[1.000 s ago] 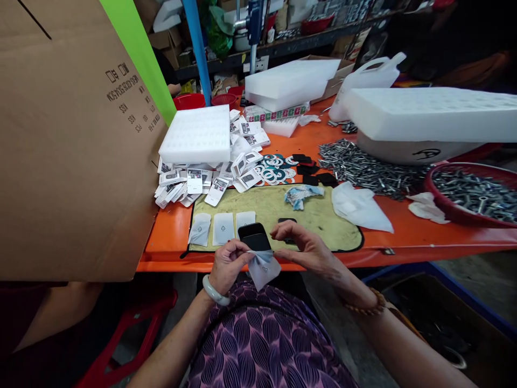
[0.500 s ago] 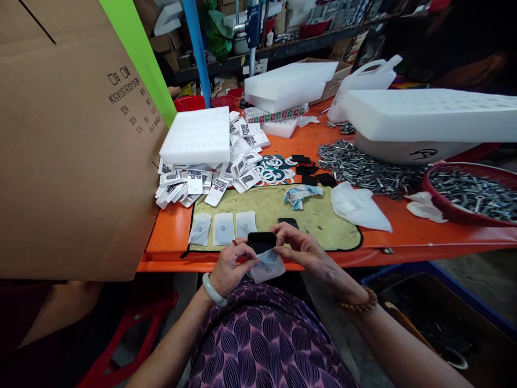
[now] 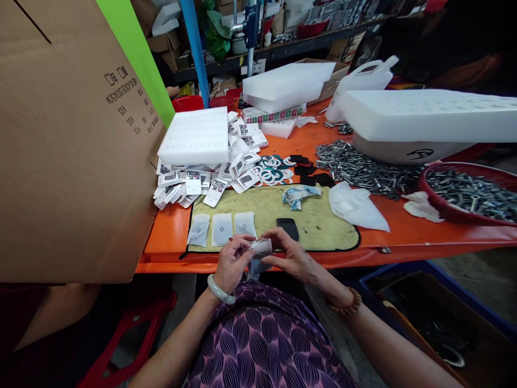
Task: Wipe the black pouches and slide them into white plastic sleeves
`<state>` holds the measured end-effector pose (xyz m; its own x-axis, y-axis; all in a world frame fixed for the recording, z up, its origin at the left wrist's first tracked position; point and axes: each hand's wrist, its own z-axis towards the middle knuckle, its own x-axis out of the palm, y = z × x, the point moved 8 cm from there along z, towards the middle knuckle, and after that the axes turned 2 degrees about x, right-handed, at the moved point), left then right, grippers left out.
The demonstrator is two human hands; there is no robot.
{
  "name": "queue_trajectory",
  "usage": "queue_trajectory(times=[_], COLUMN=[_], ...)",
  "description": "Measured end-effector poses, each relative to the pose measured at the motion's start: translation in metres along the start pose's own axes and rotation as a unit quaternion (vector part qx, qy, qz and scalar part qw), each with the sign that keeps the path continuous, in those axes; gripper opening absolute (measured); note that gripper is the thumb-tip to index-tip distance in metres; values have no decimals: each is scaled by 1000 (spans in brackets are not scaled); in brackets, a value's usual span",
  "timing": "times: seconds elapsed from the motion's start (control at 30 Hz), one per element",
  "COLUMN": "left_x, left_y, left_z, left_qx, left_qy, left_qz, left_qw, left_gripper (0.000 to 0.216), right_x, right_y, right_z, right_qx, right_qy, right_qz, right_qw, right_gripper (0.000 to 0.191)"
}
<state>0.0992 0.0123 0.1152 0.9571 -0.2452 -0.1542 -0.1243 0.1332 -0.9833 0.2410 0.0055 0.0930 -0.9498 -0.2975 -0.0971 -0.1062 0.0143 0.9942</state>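
Between my hands, just above the table's front edge, is a thin white pouch [image 3: 263,249]. My left hand [image 3: 233,265] pinches its left side. My right hand [image 3: 294,261] is closed around its right side, with the thumb at the front and fingers over the top. No black shows at the pouch's mouth, and the fingers partly cover it. A flat black piece with rounded corners [image 3: 288,229] lies on the yellow cloth [image 3: 319,221] beyond my right hand. Three more white pouches, with a triangle mark, lie in a row: one left [image 3: 198,230], one middle [image 3: 222,229], one right [image 3: 244,224].
A large cardboard box [image 3: 76,161] stands at the left. Behind the cloth are piled small white boxes [image 3: 216,192], white foam blocks [image 3: 194,134] and ring-shaped pieces [image 3: 270,173]. Loose metal parts [image 3: 363,168] and a red basket [image 3: 434,202] fill the right. A crumpled blue-white cloth [image 3: 299,195] lies nearby.
The black piece that stuck out of the pouch no longer shows. The pouch has turned and tilted between my hands. The black piece on the cloth is now in fuller view.
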Motion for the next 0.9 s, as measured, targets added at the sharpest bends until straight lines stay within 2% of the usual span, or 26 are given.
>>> queue_trajectory(times=[0.07,0.13,0.23,0.3,0.37,0.47,0.53,0.6,0.67,0.77,0.83,0.9], left_x=[0,-2,-9,-14,-18,-21,-22,-23,-25,-28,-29,-28], left_y=[7,15,31,41,49,56,58,59,62,67,71,73], left_z=[1,1,0,-2,-4,-7,-8,-9,-10,-9,-9,-8], left_qx=[-9,-19,-42,-56,-67,-84,-91,-96,-103,-113,-117,-120], left_qy=[-11,-20,-30,-32,-32,-30,-27,-28,-32,-36,-34,-32], left_qz=[-1,-18,-44,-42,-34,-27,-27,-25,-22,-21,-23,-25], left_qw=[1000,999,998,997,997,996,995,995,994,993,992,992], left_gripper=[18,17,26,28,27,28,29,30,32,33,33,33], right_x=[5,-1,-34,-60,-77,-82,-80,-83,-97,-136,-171,-206], right_y=[-15,-32,-58,-69,-74,-76,-74,-71,-65,-57,-52,-52], right_z=[6,17,42,59,75,94,101,102,95,68,42,15], right_qx=[32,59,75,68,58,41,21,-8,-42,-69,-53,4], right_qy=[18,13,-61,-110,-122,-103,-100,-127,-186,-300,-376,-438], right_qz=[25,68,77,22,-61,-189,-252,-279,-279,-302,-357,-425], right_qw=[999,996,992,991,989,976,962,952,941,902,854,792], right_gripper=[35,34,40,36,27,16,16,19,21,19,19,22])
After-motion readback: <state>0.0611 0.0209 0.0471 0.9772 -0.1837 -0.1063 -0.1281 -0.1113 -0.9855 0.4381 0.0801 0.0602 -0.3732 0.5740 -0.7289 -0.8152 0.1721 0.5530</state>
